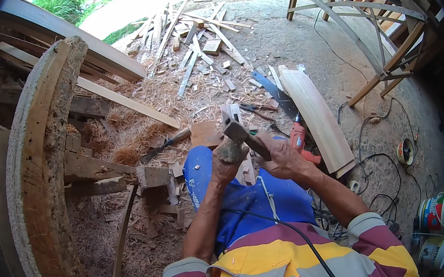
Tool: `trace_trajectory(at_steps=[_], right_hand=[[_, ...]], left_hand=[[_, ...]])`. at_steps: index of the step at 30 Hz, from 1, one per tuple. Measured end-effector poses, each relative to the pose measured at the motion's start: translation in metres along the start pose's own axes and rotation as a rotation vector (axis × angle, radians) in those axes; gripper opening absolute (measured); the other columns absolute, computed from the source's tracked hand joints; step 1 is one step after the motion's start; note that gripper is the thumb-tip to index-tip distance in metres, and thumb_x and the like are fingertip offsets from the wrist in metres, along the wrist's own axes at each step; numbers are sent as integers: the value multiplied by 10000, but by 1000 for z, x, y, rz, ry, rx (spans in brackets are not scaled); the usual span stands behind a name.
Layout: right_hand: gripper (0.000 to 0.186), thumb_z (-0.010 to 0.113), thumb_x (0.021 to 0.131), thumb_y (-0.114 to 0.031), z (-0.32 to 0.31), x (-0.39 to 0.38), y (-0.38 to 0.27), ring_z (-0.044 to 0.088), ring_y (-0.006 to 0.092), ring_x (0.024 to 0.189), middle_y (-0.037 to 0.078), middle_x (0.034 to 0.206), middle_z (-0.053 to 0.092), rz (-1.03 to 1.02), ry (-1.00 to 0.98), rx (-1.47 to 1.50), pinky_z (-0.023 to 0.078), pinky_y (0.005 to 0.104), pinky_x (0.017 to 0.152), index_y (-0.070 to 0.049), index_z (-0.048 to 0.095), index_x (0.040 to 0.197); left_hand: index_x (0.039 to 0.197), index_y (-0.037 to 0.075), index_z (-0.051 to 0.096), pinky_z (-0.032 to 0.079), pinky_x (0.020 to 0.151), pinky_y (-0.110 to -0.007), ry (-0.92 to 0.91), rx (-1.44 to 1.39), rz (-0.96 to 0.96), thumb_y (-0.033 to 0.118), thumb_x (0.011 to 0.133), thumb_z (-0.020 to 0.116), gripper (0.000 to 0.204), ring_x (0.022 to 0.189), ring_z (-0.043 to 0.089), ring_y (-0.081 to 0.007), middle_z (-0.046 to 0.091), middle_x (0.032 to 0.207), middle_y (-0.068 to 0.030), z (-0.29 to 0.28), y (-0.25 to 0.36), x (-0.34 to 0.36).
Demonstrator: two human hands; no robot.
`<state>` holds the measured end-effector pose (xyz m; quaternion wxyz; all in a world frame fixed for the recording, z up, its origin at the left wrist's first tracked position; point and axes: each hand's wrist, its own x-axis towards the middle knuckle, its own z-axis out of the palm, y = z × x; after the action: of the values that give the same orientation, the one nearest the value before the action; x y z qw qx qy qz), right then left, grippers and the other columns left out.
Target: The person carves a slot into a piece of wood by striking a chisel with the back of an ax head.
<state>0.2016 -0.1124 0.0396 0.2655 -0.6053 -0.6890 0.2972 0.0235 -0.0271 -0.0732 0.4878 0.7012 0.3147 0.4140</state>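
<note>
Head view: the right hand point(278, 156) is closed around the handle of a hammer point(235, 132), whose head sits just in front of the left hand point(228, 159). The left hand's fingers are curled, but the hammer head partly covers them, and I cannot tell what they grip. Just below both hands, a narrow strip of wood point(248, 175) lies between the person's knees, partly hidden by the hands and hammer. A black cord point(306, 237) crosses the striped shirt and blue trousers.

Around the legs is rough ground point(298, 35), strewn with wood shavings point(136, 113) on the left and barer on the right. It opens to bright light and green plants point(59, 9) at the far end.

Near the right hand are a red drill point(297, 135), pale boards point(314, 119) and a flat blue blade point(272, 90), with pliers point(258, 110) ahead. Scrap wood point(212, 46) is heaped farther off. A big curved timber point(42, 160) blocks much of the left side; a wooden frame point(386, 74) stands at the far right, and tubs point(436, 211) sit lower right.
</note>
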Motion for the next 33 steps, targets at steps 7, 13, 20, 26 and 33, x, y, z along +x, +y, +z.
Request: trace_trajectory(at_steps=[7, 13, 20, 26, 33], right_hand=[[413, 720, 885, -150, 33, 15, -4, 618, 158, 837, 61, 946, 614, -12, 157, 384, 519, 337, 765, -61, 511, 1230], [465, 754, 864, -213, 39, 6, 7, 628, 219, 817, 99, 916, 647, 176, 144, 565, 527, 381, 766, -42, 531, 1235], [470, 757, 878, -182, 32, -24, 36, 580, 120, 765, 24, 837, 585, 225, 306, 548, 507, 311, 688, -54, 515, 1261], [408, 734, 884, -147, 28, -38, 58, 522, 94, 546, 9, 777, 549, 302, 365, 618, 459, 274, 492, -62, 498, 1207], [465, 744, 867, -220, 24, -43, 100, 624, 203, 675, 60, 840, 614, 432, 306, 370, 538, 377, 664, -34, 536, 1240]], left_hand=[[823, 98, 573, 473, 799, -427, -460, 128, 325, 98, 766, 730, 166, 885, 579, -280, 556, 848, -79, -5, 27, -59], [886, 134, 577, 438, 925, -415, -1020, 452, 530, 187, 783, 643, 133, 1001, 558, -269, 570, 977, -47, -18, -3, -61], [889, 155, 619, 436, 856, -368, -538, 324, 661, 200, 765, 678, 145, 825, 591, -212, 538, 791, -2, -9, 13, 0], [788, 72, 608, 480, 586, -323, 494, 547, 658, 126, 854, 795, 205, 676, 603, -151, 618, 715, -25, -100, 17, 203], [776, 66, 578, 408, 509, -266, 580, 46, 221, 108, 872, 782, 230, 553, 522, -89, 579, 698, 9, -79, -13, 169]])
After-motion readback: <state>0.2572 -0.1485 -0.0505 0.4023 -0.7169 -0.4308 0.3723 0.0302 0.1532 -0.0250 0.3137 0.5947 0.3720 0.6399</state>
